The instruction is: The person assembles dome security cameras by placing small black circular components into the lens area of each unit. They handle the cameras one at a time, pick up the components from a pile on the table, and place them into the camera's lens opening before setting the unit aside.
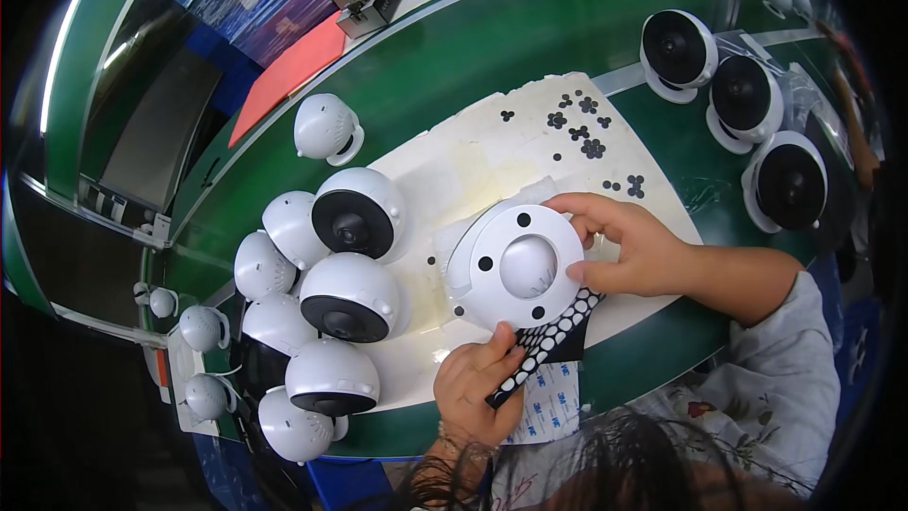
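A white dome camera sits in front of me with its round base turned up. Three black round pads are stuck on the base's white ring around a hollow centre. My right hand grips the right rim of this base, thumb on top and fingers around the edge. Below it, my left hand is closed on a black sheet with rows of white round holes, its index fingertip near the base's lower edge. Under that sheet shows a white backing sheet with blue print.
Several white cameras crowd the left of the cream board. Loose black pads lie at its far right. Three cameras stand along the right of the green table. A red sheet and metal box lie beyond.
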`<state>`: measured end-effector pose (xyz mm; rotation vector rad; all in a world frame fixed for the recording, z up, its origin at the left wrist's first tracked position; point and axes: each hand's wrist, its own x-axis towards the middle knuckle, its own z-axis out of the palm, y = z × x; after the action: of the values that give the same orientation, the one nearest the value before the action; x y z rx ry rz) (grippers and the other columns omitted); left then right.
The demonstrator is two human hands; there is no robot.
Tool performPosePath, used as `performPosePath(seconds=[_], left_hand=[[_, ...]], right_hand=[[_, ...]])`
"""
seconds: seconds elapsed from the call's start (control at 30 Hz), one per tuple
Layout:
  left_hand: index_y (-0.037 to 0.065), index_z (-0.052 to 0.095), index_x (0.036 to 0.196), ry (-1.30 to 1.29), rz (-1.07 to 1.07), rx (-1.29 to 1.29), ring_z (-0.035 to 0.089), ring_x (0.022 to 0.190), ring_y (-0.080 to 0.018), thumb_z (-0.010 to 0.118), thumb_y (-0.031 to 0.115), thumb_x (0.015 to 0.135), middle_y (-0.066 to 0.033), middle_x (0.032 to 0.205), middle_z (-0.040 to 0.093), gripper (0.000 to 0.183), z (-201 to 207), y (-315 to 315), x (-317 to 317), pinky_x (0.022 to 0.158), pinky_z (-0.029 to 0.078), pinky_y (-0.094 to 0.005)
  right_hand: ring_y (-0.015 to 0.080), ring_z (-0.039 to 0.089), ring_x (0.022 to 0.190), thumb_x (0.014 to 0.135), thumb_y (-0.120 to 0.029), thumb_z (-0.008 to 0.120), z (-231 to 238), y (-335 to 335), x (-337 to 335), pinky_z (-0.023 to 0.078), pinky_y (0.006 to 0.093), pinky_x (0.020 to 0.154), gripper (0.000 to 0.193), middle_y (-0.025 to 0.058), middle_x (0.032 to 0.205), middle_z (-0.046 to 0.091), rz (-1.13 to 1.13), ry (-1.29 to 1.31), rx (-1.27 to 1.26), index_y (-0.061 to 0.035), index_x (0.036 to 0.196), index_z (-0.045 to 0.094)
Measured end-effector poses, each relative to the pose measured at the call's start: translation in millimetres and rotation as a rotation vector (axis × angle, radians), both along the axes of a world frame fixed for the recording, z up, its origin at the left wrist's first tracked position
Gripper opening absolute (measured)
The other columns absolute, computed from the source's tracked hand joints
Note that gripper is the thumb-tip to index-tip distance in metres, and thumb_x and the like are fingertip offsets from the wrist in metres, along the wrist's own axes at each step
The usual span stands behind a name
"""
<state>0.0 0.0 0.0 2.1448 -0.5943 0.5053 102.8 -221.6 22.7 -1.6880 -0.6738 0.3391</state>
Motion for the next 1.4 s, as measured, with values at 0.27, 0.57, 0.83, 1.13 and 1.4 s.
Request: performPosePath(seconds=[0.27,0.57,0.83,1.13,1.4], left_hand=[[0.001,0.06,0.088,-0.016,-0.002,0.044,0.059,0.076,-0.0284,0.059,0.0,0.05,-0.0144,0.112,0.056,0.038,3.1,2.5,1.9,0.071,0.046,-0.035],[0.001,0.061,0.089,-0.024,0.0,-0.01,0.059,0.075,-0.0276,0.058,-0.001,0.053,-0.0157,0.109,0.057,0.036,3.4,2.1,-1.8,0.07,0.047,-0.034],[-0.002,0.06,0.083,-0.013,-0.057,-0.033,0.061,0.068,-0.0257,0.057,-0.005,0.054,-0.0154,0.095,0.063,0.029,15.5,4.1,0.0,0.062,0.047,-0.0301],[-0.001,0.052,0.104,0.12,-0.103,-0.094,0.058,0.086,-0.0294,0.062,0.005,0.063,-0.0138,0.11,0.057,0.043,5.8,9.7,-0.9,0.074,0.045,-0.0347],[0.003,0.046,0.105,0.16,-0.238,-0.08,0.056,0.089,-0.0299,0.063,0.002,0.062,-0.0161,0.115,0.054,0.046,8.4,14.2,-0.5,0.072,0.042,-0.0358]], right_hand=[[0.0118,0.048,0.087,0.078,-0.005,0.052,-19.3,8.0,-1.8,0.04,0.0268,0.075,0.056,0.0055,0.094,0.054,-0.003,-0.089,0.172,0.0002,0.129,0.03],[0.0088,0.054,0.091,0.082,-0.005,0.056,-8.2,4.9,9.8,0.043,0.024,0.079,0.036,0.0067,0.099,0.057,0.076,0.38,0.413,0.0017,0.114,0.042],[0.0152,0.054,0.085,0.076,-0.007,0.057,-7.3,-8.5,144.3,0.043,0.0273,0.076,0.032,0.0068,0.092,0.056,-0.596,-0.617,-0.393,-0.004,0.108,0.053],[0.0275,0.059,0.085,0.076,-0.01,0.048,-41.8,-4.7,242.2,0.046,0.037,0.072,0.016,0.0096,0.089,0.06,-0.534,-0.688,-1.369,-0.006,0.085,0.06],[0.0277,0.023,0.128,0.085,-0.048,0.041,-44.1,164.5,214.2,0.019,0.0372,0.104,0.058,0.0162,0.137,0.027,0.026,-0.657,-0.862,-0.0096,0.128,0.038]])
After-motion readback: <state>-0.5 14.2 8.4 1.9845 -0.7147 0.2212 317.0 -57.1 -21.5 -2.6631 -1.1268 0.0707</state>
